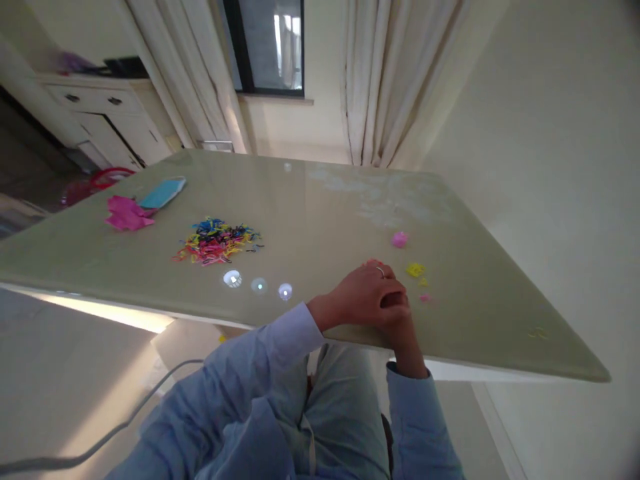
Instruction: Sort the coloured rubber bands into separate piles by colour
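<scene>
Your two hands are clasped together at the near edge of the counter (320, 200), the left hand (363, 297) folded over the right hand (397, 313). The left grip is curled closed over the right; whether either grip pinches anything inside, you cannot tell, since the fingers cover each other.

The nearest things are the small bits just beyond your knuckles: a yellow piece (415, 269), touching nothing, a tiny pink scrap (425, 298) just right of the hands, and a pink lump (399, 239) farther out. All lie on the right hand's side.

The heap of coloured bands (215, 241) lies well apart from the hands, off to their left and farther across the counter, so the left hand is the nearer one. The heap's long axis runs roughly left to right. Beyond it sit a crumpled pink sheet (126, 215) and a blue pouch (163, 192), touching.

Single bands in the heap are too small to make out.
</scene>
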A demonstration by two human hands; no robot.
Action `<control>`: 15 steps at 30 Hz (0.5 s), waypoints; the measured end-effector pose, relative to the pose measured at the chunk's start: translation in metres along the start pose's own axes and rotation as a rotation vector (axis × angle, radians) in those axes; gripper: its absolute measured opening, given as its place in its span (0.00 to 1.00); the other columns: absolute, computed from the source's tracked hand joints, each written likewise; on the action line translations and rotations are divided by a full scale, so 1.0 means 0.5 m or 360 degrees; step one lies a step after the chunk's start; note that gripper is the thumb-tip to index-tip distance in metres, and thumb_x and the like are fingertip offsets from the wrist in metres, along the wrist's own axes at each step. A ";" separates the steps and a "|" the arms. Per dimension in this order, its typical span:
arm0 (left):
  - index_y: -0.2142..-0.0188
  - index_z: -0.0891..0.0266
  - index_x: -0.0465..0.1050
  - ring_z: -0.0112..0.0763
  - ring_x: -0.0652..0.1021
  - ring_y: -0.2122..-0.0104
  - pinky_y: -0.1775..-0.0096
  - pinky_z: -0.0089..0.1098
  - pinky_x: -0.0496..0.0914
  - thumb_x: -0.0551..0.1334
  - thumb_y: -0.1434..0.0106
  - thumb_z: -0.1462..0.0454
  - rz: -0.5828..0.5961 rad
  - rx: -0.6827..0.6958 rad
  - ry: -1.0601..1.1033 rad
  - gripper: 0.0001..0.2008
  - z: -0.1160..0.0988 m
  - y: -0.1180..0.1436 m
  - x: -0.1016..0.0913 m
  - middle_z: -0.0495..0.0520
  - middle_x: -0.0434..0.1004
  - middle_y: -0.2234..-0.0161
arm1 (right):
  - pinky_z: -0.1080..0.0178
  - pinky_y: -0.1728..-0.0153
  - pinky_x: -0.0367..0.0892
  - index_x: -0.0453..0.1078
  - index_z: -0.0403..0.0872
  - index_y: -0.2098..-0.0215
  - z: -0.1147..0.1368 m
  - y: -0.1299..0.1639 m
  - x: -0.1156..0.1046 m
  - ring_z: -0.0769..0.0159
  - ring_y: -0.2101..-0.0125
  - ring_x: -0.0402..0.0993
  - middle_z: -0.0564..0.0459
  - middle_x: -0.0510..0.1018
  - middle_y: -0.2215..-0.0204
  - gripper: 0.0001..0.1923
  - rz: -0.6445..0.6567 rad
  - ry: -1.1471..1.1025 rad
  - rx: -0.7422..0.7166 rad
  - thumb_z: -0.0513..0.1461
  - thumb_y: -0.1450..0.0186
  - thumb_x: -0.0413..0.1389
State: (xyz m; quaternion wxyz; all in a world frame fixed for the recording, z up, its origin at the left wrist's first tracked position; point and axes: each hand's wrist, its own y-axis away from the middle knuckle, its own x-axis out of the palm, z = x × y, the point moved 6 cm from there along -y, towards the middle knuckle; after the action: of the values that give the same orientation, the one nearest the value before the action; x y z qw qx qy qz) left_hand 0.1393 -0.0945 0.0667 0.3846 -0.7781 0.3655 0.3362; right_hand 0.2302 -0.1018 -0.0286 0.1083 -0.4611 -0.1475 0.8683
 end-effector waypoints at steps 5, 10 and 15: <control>0.45 0.65 0.71 0.47 0.73 0.49 0.45 0.42 0.63 0.67 0.44 0.44 0.0013 0.0096 -0.0054 0.35 -0.004 0.035 0.009 0.65 0.73 0.49 | 0.52 0.59 0.73 0.74 0.48 0.52 -0.008 -0.010 -0.003 0.47 0.57 0.75 0.40 0.78 0.60 0.18 0.0087 0.0133 -0.0157 0.38 0.41 0.58; 0.46 0.68 0.70 0.48 0.73 0.49 0.45 0.43 0.65 0.67 0.45 0.44 -0.0063 0.0094 -0.0032 0.36 0.010 0.038 0.014 0.66 0.75 0.50 | 0.48 0.60 0.74 0.76 0.52 0.55 0.000 -0.013 -0.001 0.40 0.54 0.74 0.42 0.76 0.60 0.21 0.0119 0.0336 -0.0215 0.41 0.48 0.65; 0.48 0.67 0.72 0.45 0.75 0.52 0.48 0.41 0.67 0.66 0.43 0.46 -0.0146 -0.0004 0.0052 0.32 0.038 0.052 -0.007 0.64 0.76 0.52 | 0.49 0.63 0.74 0.77 0.52 0.60 0.037 -0.045 0.021 0.42 0.56 0.75 0.42 0.78 0.62 0.16 0.0168 0.0363 -0.0220 0.42 0.48 0.64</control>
State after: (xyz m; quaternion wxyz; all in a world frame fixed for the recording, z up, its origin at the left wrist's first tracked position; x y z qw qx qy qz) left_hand 0.1114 -0.0887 0.0510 0.3926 -0.7999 0.3354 0.3059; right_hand 0.2103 -0.0802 -0.0187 0.0466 -0.5703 -0.1693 0.8024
